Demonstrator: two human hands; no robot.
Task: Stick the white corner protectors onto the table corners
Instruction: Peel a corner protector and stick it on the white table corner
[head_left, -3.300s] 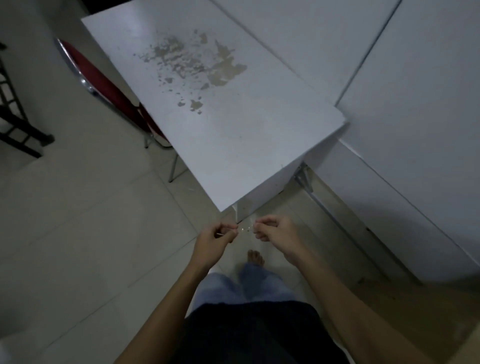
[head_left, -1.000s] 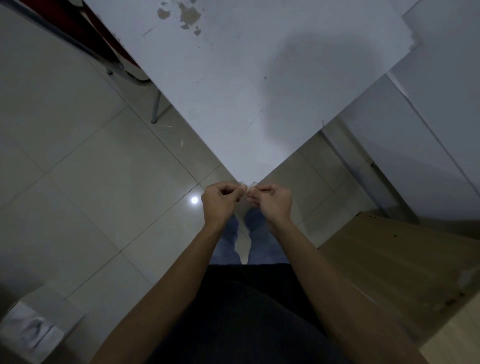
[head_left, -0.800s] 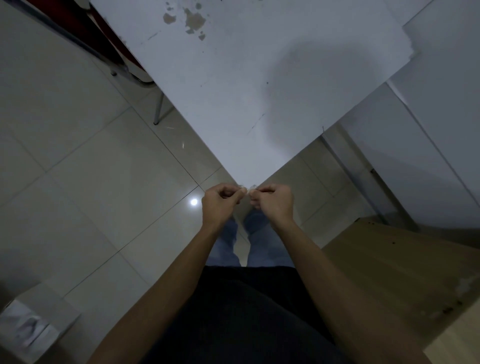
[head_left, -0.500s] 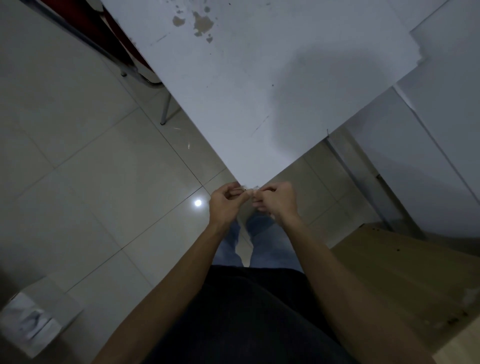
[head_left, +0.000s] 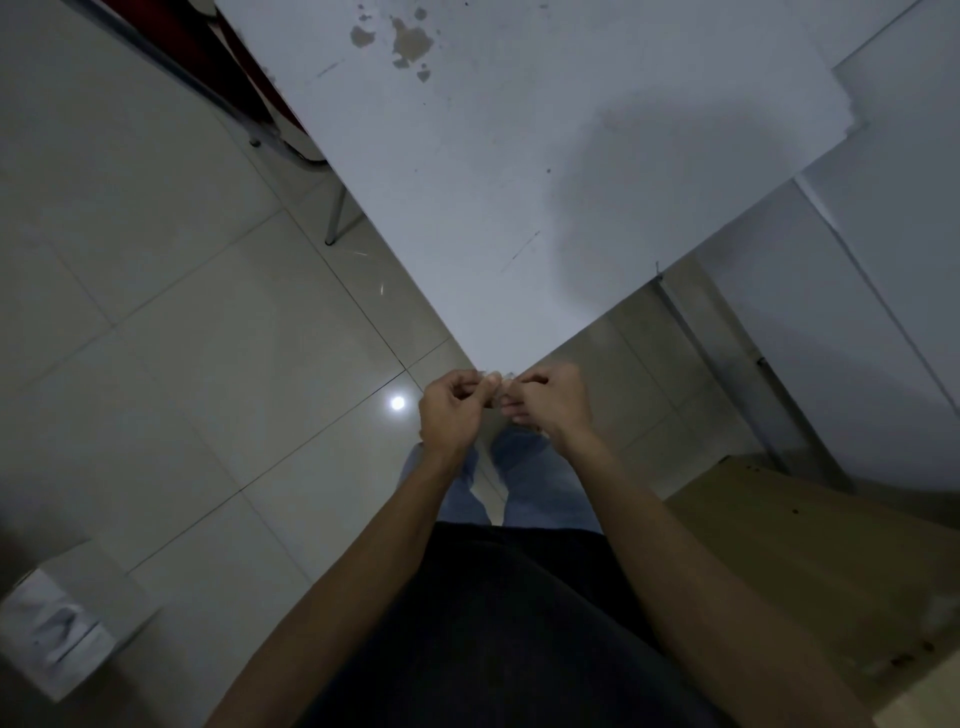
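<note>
A white table with worn paint patches points its near corner at me. Right at that corner, my left hand and my right hand meet with curled fingers. Between their fingertips they pinch a small pale corner protector, which touches the tip of the corner. The fingers hide most of the protector.
A red chair with metal legs stands tucked under the table's left side. White cabinets run along the right. A wooden board lies at the lower right, and a white box sits on the tiled floor at the lower left.
Both hands rose from below the table corner to the corner tip and now hold the protector against it. My view moved closer over the table.
</note>
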